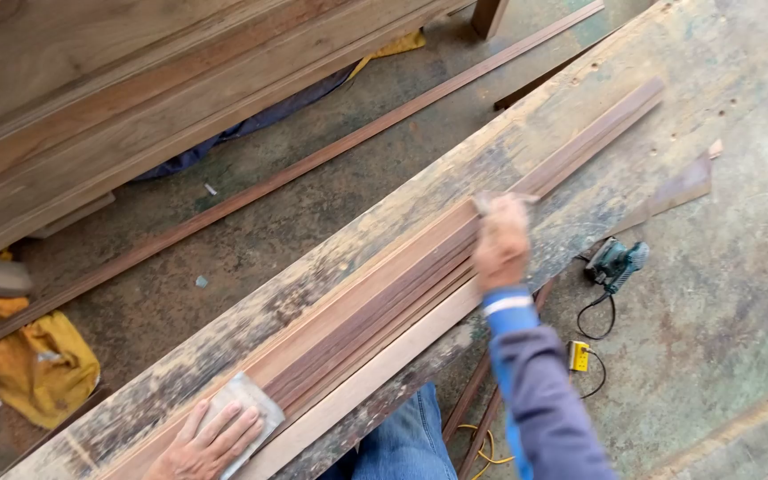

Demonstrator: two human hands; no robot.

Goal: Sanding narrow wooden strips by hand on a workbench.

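Observation:
A bundle of long thin wooden strips [384,293] lies lengthwise on a worn workbench plank [455,169]. My left hand [211,440] lies flat, fingers spread, on a folded sheet of grey sandpaper [251,400] at the near end of the strips. My right hand [501,242], blurred by motion, is closed on a small pale piece, probably sandpaper, and pressed against the strips farther along. A grey and blue sleeve [535,382] covers that arm.
A green power sander [617,262] with a black cord and yellow plug [579,356] lies on the floor to the right. A long strip [295,169] lies on the floor at left, near yellow cloth [33,364] and large wooden panels [117,89].

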